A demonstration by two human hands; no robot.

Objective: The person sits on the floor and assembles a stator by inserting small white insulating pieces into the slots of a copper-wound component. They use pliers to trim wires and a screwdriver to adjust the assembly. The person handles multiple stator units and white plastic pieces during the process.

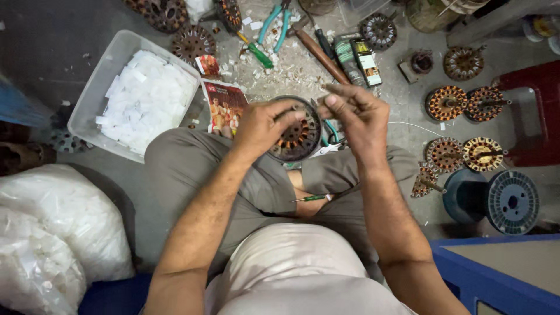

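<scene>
Left hand [261, 125] gripping round stator [297, 137], right hand [356, 111] pinching fingertips above it, plastic tub [99, 87] nearby

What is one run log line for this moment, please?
left hand: holds stator | right hand: raised beside stator, fingers pinched | floor: paper bin, pliers, wound stators

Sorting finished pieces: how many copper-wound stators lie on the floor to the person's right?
4, in two pairs: upper pair and beside the red stool; lower pair and above the wire spool. Others may be hidden off-frame.
</scene>
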